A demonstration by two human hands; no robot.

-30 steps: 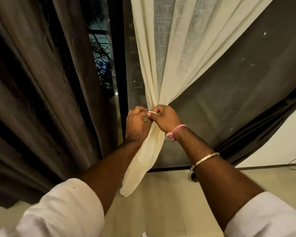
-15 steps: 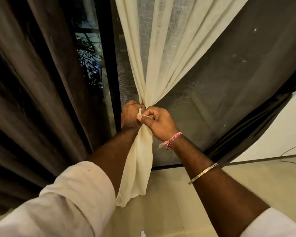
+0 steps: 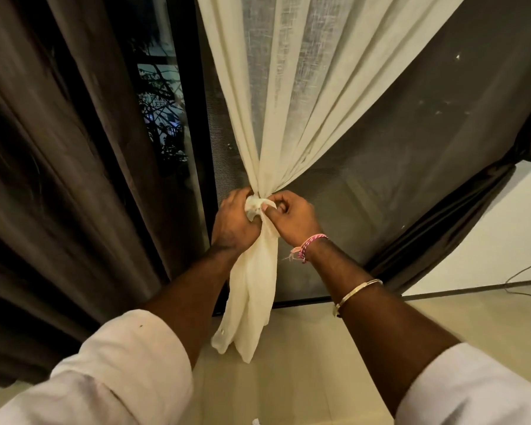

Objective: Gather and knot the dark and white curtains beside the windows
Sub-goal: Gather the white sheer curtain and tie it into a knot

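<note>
The white sheer curtain (image 3: 292,96) hangs in the middle and is drawn into a tight bunch at hand height, its loose tail (image 3: 252,296) dangling toward the floor. My left hand (image 3: 232,223) grips the bunch from the left, with a small twist of white cloth showing between the fingers. My right hand (image 3: 292,217) pinches the same bunch from the right. A dark brown curtain (image 3: 52,179) hangs loose on the left. Another dark curtain (image 3: 460,216) at the right is pulled aside against the wall.
Behind the curtains stands a dark-framed glass window (image 3: 163,118) with a mesh screen (image 3: 365,167). A pale floor (image 3: 304,363) lies below. At the far right are a white wall (image 3: 488,240) and a thin cable (image 3: 528,271).
The view swung down and back up while both hands kept hold of the white bunch. A small twist of cloth now shows between my fingers.
</note>
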